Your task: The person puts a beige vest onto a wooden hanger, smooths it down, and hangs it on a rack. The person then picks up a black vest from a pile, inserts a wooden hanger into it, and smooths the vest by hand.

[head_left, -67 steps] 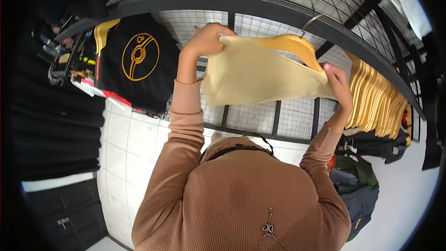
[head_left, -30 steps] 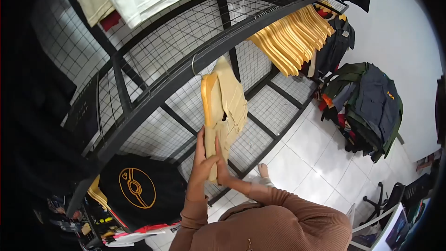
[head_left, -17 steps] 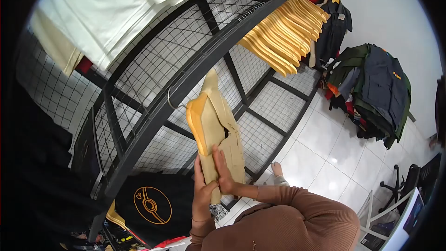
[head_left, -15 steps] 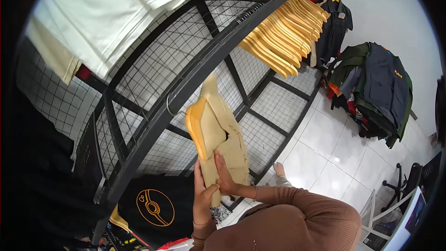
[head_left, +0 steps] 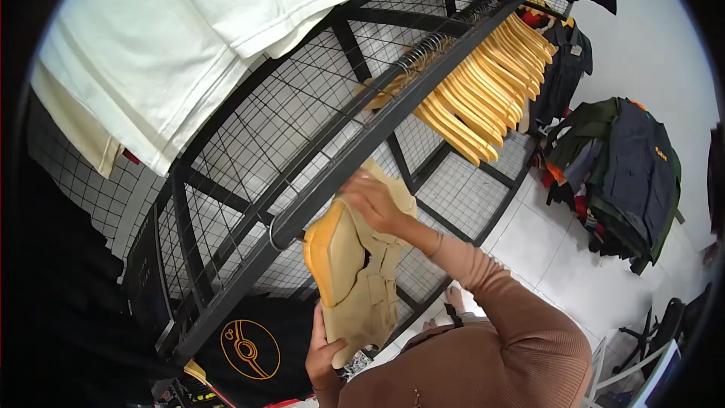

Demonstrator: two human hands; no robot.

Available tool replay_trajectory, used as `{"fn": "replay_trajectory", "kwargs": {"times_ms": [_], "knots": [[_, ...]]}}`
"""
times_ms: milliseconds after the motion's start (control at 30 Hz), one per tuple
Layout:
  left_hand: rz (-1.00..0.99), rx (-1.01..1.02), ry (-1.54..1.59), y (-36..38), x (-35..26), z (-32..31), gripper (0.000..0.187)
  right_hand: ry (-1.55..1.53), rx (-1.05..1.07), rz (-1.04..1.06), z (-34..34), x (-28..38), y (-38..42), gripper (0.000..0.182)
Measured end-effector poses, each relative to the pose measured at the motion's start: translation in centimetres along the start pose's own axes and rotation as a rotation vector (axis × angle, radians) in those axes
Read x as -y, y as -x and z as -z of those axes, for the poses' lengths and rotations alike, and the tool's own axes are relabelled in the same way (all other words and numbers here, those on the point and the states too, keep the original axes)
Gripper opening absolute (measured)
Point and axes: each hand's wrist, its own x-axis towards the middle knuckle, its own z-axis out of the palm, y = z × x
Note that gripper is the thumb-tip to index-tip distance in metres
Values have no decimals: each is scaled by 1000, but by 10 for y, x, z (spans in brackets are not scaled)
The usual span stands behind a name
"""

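A beige vest (head_left: pixel 374 298) hangs on a wooden hanger (head_left: pixel 321 249), whose metal hook loops over the black rack rail. My left hand (head_left: pixel 325 347) grips the near edge of the vest low down, thumb on the front and fingers behind the cloth. Higher up, my right hand (head_left: pixel 371 200) is closed at the vest's far shoulder, its fingers bent and slightly blurred over the fabric. The dark armhole opening shows between the two hands.
Several bare wooden hangers (head_left: pixel 483 83) hang farther along the black rail (head_left: pixel 362 155). White garments (head_left: pixel 166 53) hang at upper left, a black shirt with an orange emblem (head_left: pixel 249 347) below. Piled jackets (head_left: pixel 627 174) stand right, near an office chair (head_left: pixel 657 332).
My right hand has moved from the vest's lower part up to its far shoulder. My left hand has shifted slightly lower, still on the cloth. The view has tilted a little.
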Motion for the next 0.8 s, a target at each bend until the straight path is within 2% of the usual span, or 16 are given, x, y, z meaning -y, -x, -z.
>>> {"fn": "replay_trajectory", "kwargs": {"times_ms": [33,100,167,200,233,267,300,400,533,600,633,700,733,800], "knots": [[-5,-8,1,0,3,2,87,-7,5,3,1,-12,-7,26],[11,-62,22,1,11,6,87,66,376,-159,-4,-55,-8,22],[12,-105,47,1,15,5,87,520,343,29,-1,-123,-4,15],[9,-101,51,1,16,4,87,510,358,35,3,-143,-6,15],[8,-97,53,1,17,4,87,397,211,-161,7,-150,-14,13],[9,-92,53,2,18,4,87,282,62,-360,6,-153,-18,13],[8,-106,58,3,19,6,87,273,73,-360,2,-141,-20,13],[-10,-65,-20,-3,26,13,86,273,47,31,-6,-74,-36,13],[-4,-70,45,-4,23,10,86,79,217,-98,-12,-67,-18,15],[-2,-73,52,-1,20,11,85,578,254,212,4,-131,-23,13],[-6,-67,53,0,20,12,85,572,265,209,11,-156,-21,13],[-11,-63,57,5,19,13,85,569,382,-384,18,-166,-29,10],[0,-55,31,8,15,12,84,568,385,-380,15,-159,-26,10],[-1,-35,-12,3,11,10,84,342,209,-176,9,-89,-39,10]]}}
